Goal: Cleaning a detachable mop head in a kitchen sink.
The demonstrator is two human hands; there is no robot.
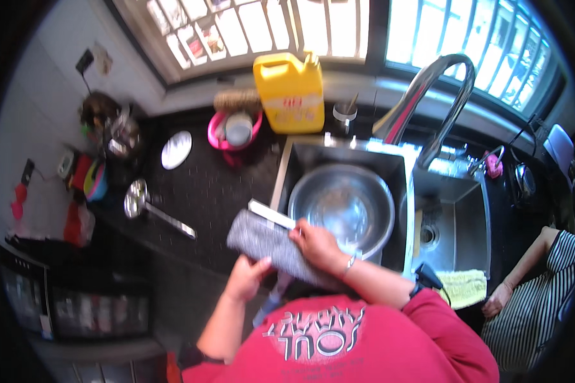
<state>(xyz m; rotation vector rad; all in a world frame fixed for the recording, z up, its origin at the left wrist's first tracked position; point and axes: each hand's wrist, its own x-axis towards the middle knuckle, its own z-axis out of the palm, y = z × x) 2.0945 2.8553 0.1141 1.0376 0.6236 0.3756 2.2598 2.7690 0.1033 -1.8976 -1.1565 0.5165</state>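
My left hand (248, 277) pinches the lower left edge of a grey cloth (263, 239), thumb on top. My right hand (318, 245) grips a long, pale flat object (270, 214) at its near end; the cloth passes beneath this hand. The pale object lies along the cloth's upper edge, and I cannot tell just what it is. Both hands are in front of the counter edge, left of a large stainless steel basin (340, 210). That basin sits in the left bowl of the sink (409, 215), partly behind my right hand.
A metal ladle (170, 221) and a white oval dish (176, 150) lie on the dark counter (211, 191). Behind are a pink basket (215, 136) and a yellow jug (292, 95). A tall faucet (455, 100) arches over the sink. At right stands another person (532, 297) beside a yellow towel (462, 287).
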